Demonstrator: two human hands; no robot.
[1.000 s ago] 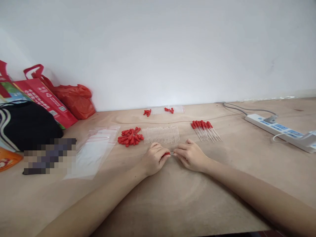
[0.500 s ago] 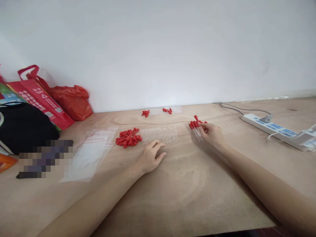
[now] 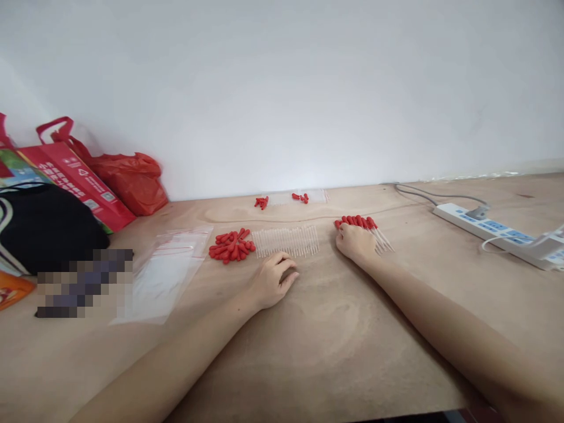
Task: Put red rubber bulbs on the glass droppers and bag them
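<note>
My right hand [image 3: 358, 242] is closed at the left end of a row of droppers [image 3: 381, 237], thin clear tubes capped with red rubber bulbs. One red bulb shows just past its fingertips; the stem there is hidden under the hand. My left hand [image 3: 277, 279] rests on the wooden table with fingers bent but apart, holding nothing. Just beyond its fingertips lies a neat row of bare clear tubes [image 3: 286, 241]. Left of these is a heap of loose red rubber bulbs [image 3: 231, 245].
Clear zip bags [image 3: 167, 276] lie on the left, beside a black bag [image 3: 48, 226] and red bags [image 3: 136, 182]. Smaller groups of red bulbs [image 3: 261, 202] lie near the wall with a clear bag [image 3: 316, 195]. At right is a white power strip [image 3: 496, 232] with cables.
My right hand has shifted slightly left and turned palm down, uncovering the right end of the dropper row. The bulb that stuck up above the row is down level with the others. My left hand stays put.
</note>
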